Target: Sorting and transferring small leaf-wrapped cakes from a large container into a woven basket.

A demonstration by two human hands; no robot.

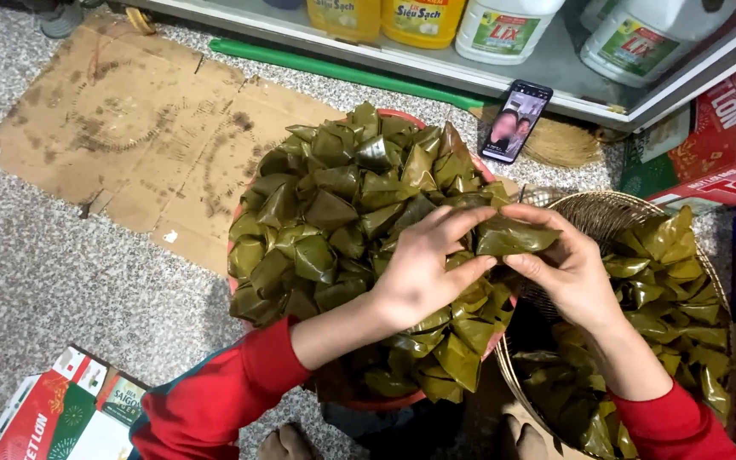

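Speckled stone floor [61,273] runs under everything, with a stained sheet of flattened cardboard [129,128] lying well beyond the hands and off to their left. Both hands meet over the heap: the left hand [423,268] and the right hand [560,264] close their fingers on one leaf-wrapped parcel [511,237], a small green pyramid pinched between thumbs and fingertips, held just above the pile. Red sleeves [215,400] cover both forearms.

Directly beneath and beyond the left hand sits a red basin [402,117], only its rim showing, piled high with the same folded green parcels. Under the right hand and spreading to its right is a woven wicker basket [606,209], with more wrapped parcels lying along its right and near sides.

Past the fingertips, a phone [517,121] leans upright against the edge of a low shelf [555,64], its screen lit. On that shelf stand yellow bottles [385,17] and white jugs [572,30]. A green pole [342,72] lies along the shelf's foot. Red cartons [717,145] stack to the far right of the right hand; another printed box [61,417] sits near the left elbow.
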